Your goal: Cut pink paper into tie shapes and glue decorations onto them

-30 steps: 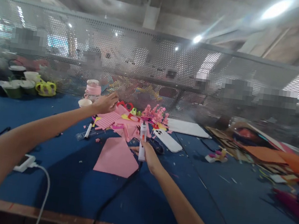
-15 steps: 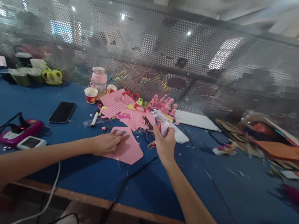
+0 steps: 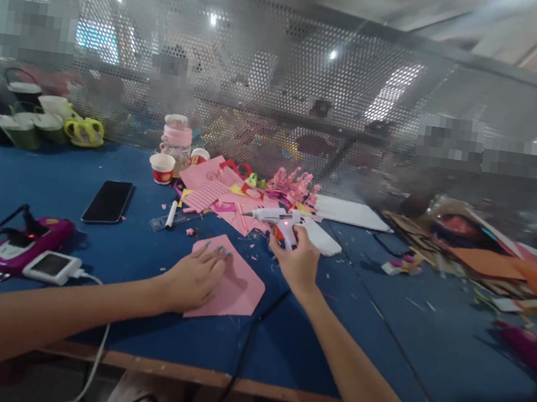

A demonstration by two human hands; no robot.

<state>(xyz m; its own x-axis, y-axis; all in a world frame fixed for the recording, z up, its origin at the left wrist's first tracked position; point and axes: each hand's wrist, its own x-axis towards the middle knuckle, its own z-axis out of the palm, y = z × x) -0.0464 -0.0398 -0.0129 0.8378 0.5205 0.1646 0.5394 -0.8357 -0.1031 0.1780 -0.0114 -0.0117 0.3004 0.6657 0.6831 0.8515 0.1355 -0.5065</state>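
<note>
A folded sheet of pink paper (image 3: 240,286) lies on the blue table. My left hand (image 3: 199,274) rests flat on its left part, fingers stretched out towards the far corner. My right hand (image 3: 298,257) is wrapped round the grip of a white glue gun (image 3: 271,214), which is raised off the table with its nozzle pointing left. A small light glows on the gun's body. Something orange (image 3: 278,232) shows beside my right fingers; its kind is unclear. Behind the gun spreads a heap of pink paper scraps (image 3: 204,196).
A white marker (image 3: 171,213) and a black phone (image 3: 107,201) lie to the left, near a purple power strip (image 3: 32,246) with cables. Paper cups (image 3: 162,168) and a pink-lidded bottle (image 3: 176,139) stand behind. A black cable (image 3: 243,349) crosses the table's front edge. A perforated screen (image 3: 246,73) borders the back.
My right hand has lifted the glue gun, turning its nozzle left. Dark blades that showed by that hand are no longer visible. The pink paper and my left hand sit slightly nearer to me.
</note>
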